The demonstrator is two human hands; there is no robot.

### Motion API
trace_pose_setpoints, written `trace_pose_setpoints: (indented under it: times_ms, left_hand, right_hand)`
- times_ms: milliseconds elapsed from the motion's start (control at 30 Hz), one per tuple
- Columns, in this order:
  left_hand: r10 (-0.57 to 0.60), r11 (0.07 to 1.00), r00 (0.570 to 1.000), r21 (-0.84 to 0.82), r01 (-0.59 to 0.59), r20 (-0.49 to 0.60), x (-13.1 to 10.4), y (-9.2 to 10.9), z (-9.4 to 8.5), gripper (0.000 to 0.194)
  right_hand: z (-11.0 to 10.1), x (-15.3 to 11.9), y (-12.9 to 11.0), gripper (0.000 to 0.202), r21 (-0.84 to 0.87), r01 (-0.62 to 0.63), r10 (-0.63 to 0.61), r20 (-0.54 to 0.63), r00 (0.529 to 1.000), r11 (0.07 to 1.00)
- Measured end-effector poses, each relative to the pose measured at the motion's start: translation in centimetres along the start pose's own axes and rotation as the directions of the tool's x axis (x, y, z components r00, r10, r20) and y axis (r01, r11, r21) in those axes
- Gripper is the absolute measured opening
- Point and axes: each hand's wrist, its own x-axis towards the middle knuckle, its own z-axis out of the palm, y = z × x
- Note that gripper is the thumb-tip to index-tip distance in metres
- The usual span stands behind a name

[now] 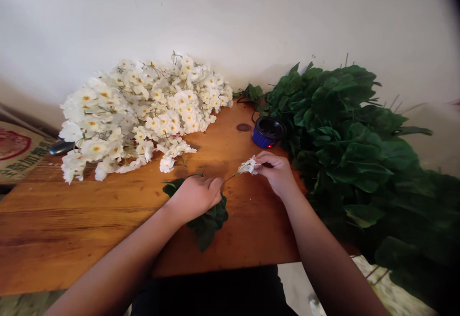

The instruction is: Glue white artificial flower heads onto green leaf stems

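My left hand [201, 192] is closed on the thin stem of an artificial flower, above the middle of the table. From that stem a small white flower head [247, 165] points right, and my right hand [275, 171] pinches its petals between thumb and fingertips. Dark green artificial leaves [210, 222] show below and left of my left hand; whether it also grips them is hidden. Beyond my right hand stands a small blue pot [266, 133] with a black rim and a lit red light on its front.
A big heap of white artificial flowers [143, 110] with yellow centres covers the table's back left. Green artificial leaves [359, 139] are piled along the right side. The wooden table [89, 225] meets a pale wall. A printed sack [17, 151] lies at the far left, near a dark shiny object [61, 147].
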Motion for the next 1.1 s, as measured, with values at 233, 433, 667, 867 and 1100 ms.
trace_pose_setpoints:
  times_ms: [233,433,667,867,1100]
  left_hand:
    - [0.018,0.997,1.0,0.073,-0.018,-0.002,-0.09,0.13,-0.11,0.014]
    - [0.018,0.995,1.0,0.102,-0.017,-0.006,-0.15,0.22,-0.13,0.012]
    - [0.03,0.992,0.999,0.122,-0.025,-0.033,-0.15,0.24,-0.01,0.012]
    - [0.046,0.991,0.997,0.129,-0.037,-0.066,-0.19,0.22,0.09,0.01]
    - [0.045,0.992,0.997,0.12,-0.037,-0.065,-0.32,0.01,0.35,0.011]
  right_hand:
    - [-0.13,-0.14,-0.25,0.008,0.016,-0.02,0.02,-0.016,1.0,1.0]
    - [-0.24,-0.15,0.15,0.007,0.032,-0.008,0.007,0.008,1.0,0.999]
    - [-0.39,-0.03,0.47,0.01,0.048,-0.012,0.011,0.015,1.0,0.999]
    - [-0.48,0.05,0.52,0.011,0.059,-0.023,0.023,0.0,1.0,0.998]
    - [-0.42,0.05,0.51,0.01,0.053,-0.021,0.021,-0.004,1.0,0.998]
